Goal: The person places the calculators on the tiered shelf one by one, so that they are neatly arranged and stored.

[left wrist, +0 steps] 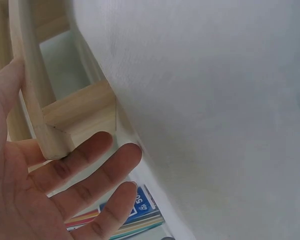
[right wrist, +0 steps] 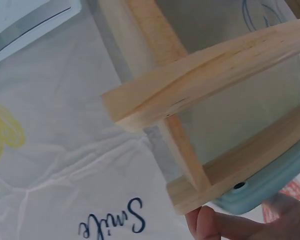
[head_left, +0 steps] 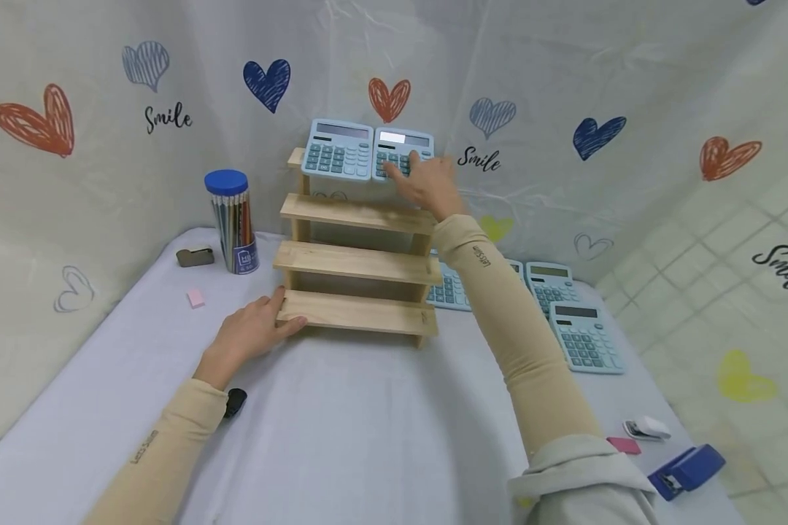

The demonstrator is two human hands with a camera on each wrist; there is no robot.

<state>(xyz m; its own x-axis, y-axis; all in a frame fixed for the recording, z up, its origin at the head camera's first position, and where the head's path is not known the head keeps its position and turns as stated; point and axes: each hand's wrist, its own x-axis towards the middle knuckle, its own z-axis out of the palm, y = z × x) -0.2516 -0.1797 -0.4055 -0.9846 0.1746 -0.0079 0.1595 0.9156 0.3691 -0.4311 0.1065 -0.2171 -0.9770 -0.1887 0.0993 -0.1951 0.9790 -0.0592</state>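
Observation:
A four-tier wooden display stand [head_left: 354, 262] is in the middle of the table. My left hand [head_left: 252, 332] grips the left end of its lowest shelf. In the left wrist view the thumb lies along the board [left wrist: 32, 95], while the other fingers of the left hand [left wrist: 65, 185] spread around its end. Two light blue calculators stand side by side on the top tier, a left one [head_left: 338, 149] and a right one [head_left: 386, 149]. With thumb and forefinger my right hand [head_left: 433, 182] touches the right one's face. Near the top shelf's end are fingers [right wrist: 207, 220], below the calculator's edge [right wrist: 260, 192].
More light blue calculators [head_left: 587, 339] lie right of the stand, partly behind the right arm. A tub of pencils [head_left: 233, 222] and a dark stapler-like item [head_left: 195, 257] are left. Pink eraser [head_left: 195, 297], blue stapler [head_left: 688, 470] and white stapler [head_left: 649, 429] lie near the edges.

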